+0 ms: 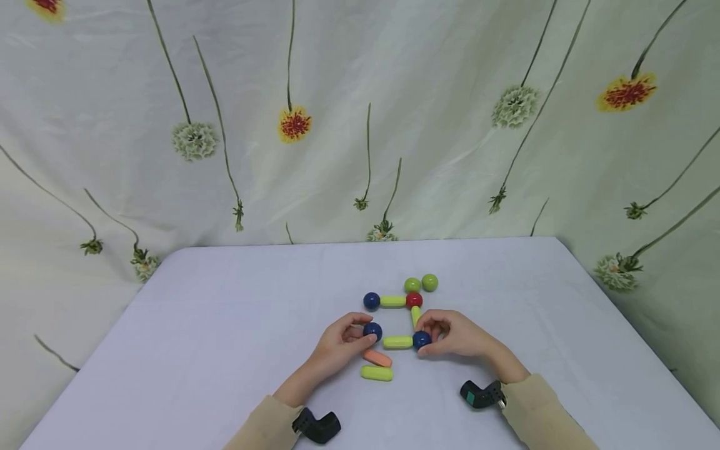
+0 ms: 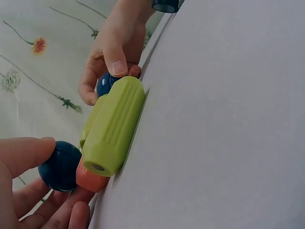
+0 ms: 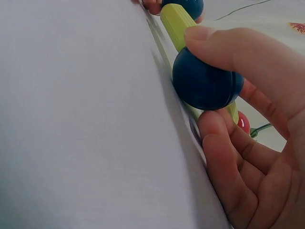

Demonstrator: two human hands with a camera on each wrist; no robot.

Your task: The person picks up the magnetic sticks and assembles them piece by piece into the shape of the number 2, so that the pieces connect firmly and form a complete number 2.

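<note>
Between its thumb and fingers my left hand [image 1: 339, 344] grips a dark blue ball [image 2: 60, 166]. My right hand [image 1: 457, 334] pinches another blue ball [image 3: 207, 78] at the lower right corner of a chain of balls and rods. From that ball a yellow-green rod [image 1: 397, 342] points left toward the left hand's ball, and a second rod [image 1: 415, 316] leads up to a red ball [image 1: 414, 300]. One more yellow-green rod [image 1: 392, 301] joins the red ball to a third blue ball [image 1: 372, 301].
Two green balls [image 1: 430, 282] lie behind the red one. Nearer the front, an orange rod [image 1: 377, 357] and a loose yellow-green rod [image 1: 377, 373] lie on the white table [image 1: 197, 350]. A flower-print cloth [image 1: 337, 175] hangs behind.
</note>
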